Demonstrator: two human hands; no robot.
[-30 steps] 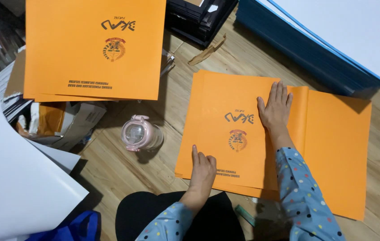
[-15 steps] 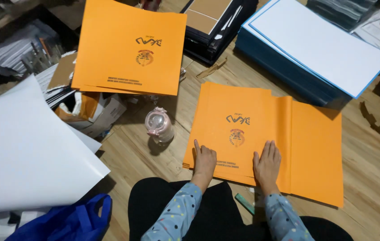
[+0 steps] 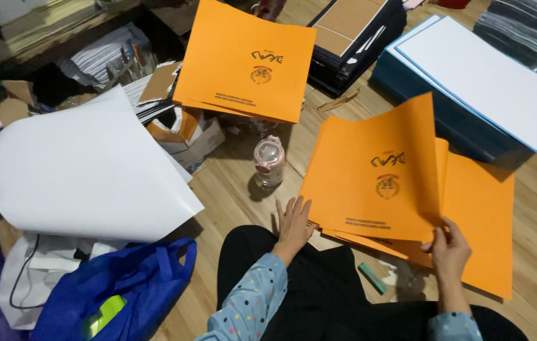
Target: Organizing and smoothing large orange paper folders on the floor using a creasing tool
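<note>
Flanking orange folder (image 3: 376,183): bottle (image 3: 269,161), white sheets (image 3: 92,170).

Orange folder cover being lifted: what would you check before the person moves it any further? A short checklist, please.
1. Right hand pinches the orange folder cover at its lower corner: ok.
2. Left hand lies flat by the stack's left edge: ok.
3. Cover free of creases: cannot tell.
4. Pink-lidded bottle stands clear of the lifted cover: ok.
5. Green bar on the floor, apart from the sheets: ok.
</note>
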